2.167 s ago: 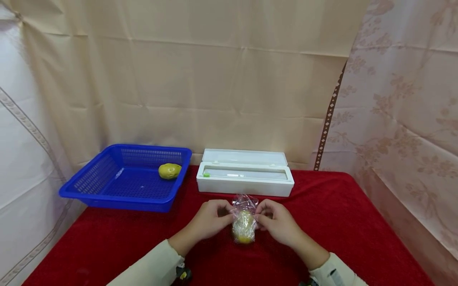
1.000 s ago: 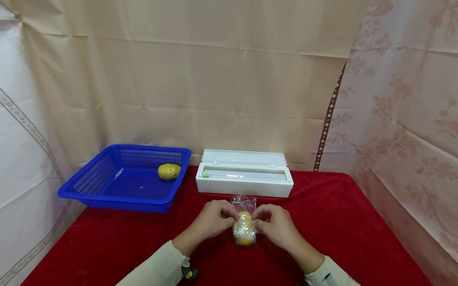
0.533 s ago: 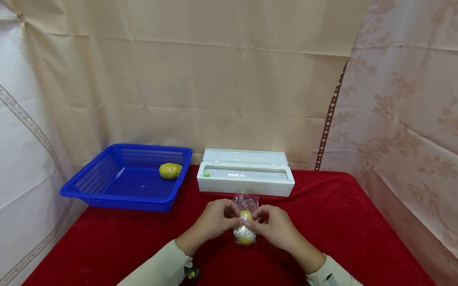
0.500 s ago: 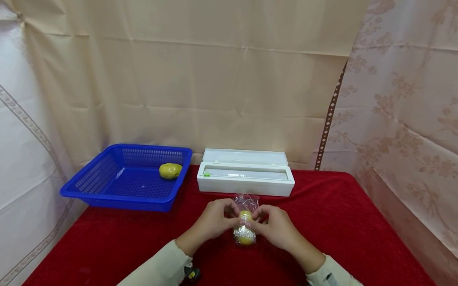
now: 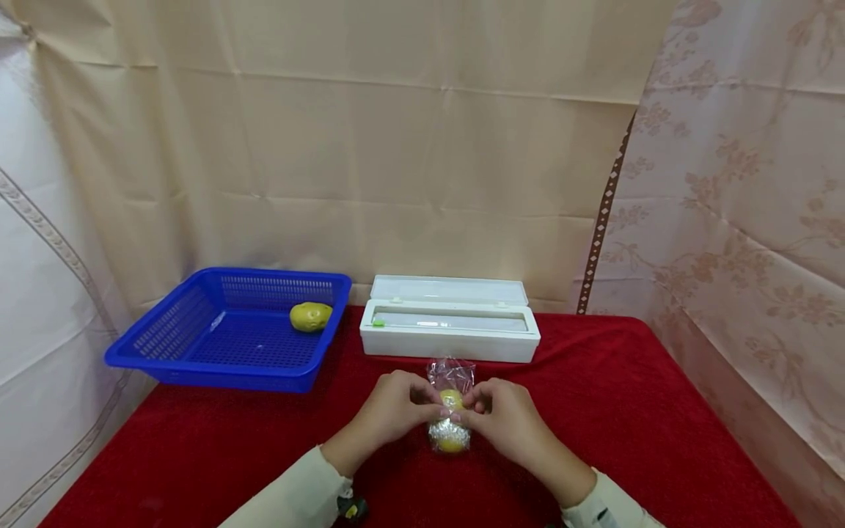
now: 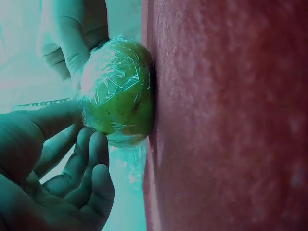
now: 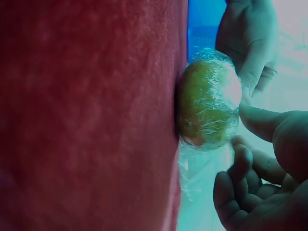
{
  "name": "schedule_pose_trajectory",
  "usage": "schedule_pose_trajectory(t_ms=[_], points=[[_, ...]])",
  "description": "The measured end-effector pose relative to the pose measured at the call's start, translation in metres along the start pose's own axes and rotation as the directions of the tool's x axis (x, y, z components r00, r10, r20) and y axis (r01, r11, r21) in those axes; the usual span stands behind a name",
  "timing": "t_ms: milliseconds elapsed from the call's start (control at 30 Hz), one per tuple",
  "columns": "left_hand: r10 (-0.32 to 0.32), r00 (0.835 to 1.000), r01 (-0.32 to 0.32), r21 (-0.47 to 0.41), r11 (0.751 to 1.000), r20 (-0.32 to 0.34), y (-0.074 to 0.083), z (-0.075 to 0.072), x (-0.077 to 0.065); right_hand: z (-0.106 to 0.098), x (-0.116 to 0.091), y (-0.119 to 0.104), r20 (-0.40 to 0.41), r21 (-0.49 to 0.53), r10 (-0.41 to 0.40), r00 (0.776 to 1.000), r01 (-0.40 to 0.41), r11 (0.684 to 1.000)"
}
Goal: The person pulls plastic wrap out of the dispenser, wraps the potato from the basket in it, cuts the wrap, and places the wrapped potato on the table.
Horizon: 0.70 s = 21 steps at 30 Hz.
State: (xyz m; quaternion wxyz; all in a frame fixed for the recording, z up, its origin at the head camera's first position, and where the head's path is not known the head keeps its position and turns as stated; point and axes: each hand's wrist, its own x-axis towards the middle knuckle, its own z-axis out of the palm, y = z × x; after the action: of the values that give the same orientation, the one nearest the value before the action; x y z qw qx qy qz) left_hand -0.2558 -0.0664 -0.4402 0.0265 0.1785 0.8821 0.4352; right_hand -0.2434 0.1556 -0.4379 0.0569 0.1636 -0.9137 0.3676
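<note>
A yellow-green fruit, mango-like and wrapped in clear cling film, rests on the red cloth between both hands; the wrapped fruit (image 5: 450, 442) shows dark specks in the left wrist view. Loose cling film (image 5: 451, 372) spreads from its far end towards the white box. My left hand (image 5: 394, 402) pinches the film at the fruit's upper left side, thumb on top. From the right, my right hand (image 5: 505, 414) pinches the film as well, its thumb tip meeting the left one over the fruit. In the right wrist view the wrapped fruit (image 7: 204, 106) sits against the cloth.
Behind the hands stands a white cling film box (image 5: 451, 347) with its lid raised and a green slider at the left. A blue plastic basket (image 5: 231, 378) at the back left holds another yellow fruit (image 5: 310, 317). Beige curtain (image 5: 422, 161) hangs behind the red-covered table (image 5: 627, 411).
Both hands have come inward from the film's side edges, and their thumbs now meet on top of the fruit. More film lies gathered over it. Basket and box stay in place.
</note>
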Motion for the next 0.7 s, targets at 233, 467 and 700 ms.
schedule_pose_trajectory(t_ms=[233,467,700], points=[[0.084,0.996,-0.088,0.128,0.988,0.036,0.009,-0.007,-0.005,-0.008,-0.001,-0.003,0.096,-0.041,-0.079,0.992,0.084,0.996],[0.120,0.989,-0.131,0.130,0.983,0.091,0.013,-0.010,-0.008,-0.016,0.000,0.000,0.218,-0.001,-0.061,0.974,0.063,0.998],[0.174,0.977,-0.184,0.078,0.980,0.125,0.001,-0.011,-0.004,-0.020,0.000,0.003,0.281,0.072,-0.093,0.955,0.076,0.994]])
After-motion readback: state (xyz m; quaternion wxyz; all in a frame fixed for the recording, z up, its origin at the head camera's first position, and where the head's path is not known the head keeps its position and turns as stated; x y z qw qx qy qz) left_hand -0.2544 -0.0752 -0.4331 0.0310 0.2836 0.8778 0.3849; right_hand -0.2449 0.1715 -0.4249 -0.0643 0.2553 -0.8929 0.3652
